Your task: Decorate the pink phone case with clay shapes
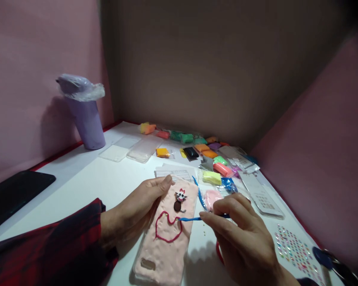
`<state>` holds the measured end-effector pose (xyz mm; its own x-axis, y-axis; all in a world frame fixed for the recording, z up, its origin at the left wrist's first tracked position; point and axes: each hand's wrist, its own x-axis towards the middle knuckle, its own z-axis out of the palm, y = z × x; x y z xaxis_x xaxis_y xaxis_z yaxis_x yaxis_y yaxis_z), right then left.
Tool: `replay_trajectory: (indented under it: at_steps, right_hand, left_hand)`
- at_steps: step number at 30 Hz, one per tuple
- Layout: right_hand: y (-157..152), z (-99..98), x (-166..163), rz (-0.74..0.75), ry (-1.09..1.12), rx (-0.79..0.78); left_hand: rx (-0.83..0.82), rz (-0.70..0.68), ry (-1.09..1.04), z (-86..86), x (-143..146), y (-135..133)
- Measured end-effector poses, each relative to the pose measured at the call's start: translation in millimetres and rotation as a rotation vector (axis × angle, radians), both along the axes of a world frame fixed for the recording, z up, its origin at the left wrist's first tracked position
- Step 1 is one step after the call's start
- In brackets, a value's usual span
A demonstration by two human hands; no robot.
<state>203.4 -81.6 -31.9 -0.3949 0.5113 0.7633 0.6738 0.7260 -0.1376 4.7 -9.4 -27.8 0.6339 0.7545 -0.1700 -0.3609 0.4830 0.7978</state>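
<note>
Fingers of right hand [244, 232] pinch blue tool [191, 219] pencil-style, likely for fine control; tip at pink outline [168, 241] on phone case [168, 228]; left hand [139, 198] clamps case's upper left edge, seemingly steadying it over white table [83, 184].

The case [169, 232] looks lumpy, matt and claylike. The tool [191, 219] is smooth plastic. Crinkled, glossy film [92, 93] tops the smooth tumbler [90, 125].
</note>
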Motion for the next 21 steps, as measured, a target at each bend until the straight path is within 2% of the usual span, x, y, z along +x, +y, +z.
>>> replay_trajectory:
  at_steps: [12, 21]
  right_hand:
    - [0.1, 0.1, -1.4, 0.006, -0.027, 0.015]
    - [0.5, -0.3, -2.8, 0.01, -0.021, 0.031]
  left_hand:
    - [0.015, 0.0, 0.043, 1.2, 1.4, 0.9]
    - [0.023, -0.002, 0.02, -4.2, 0.0, 2.2]
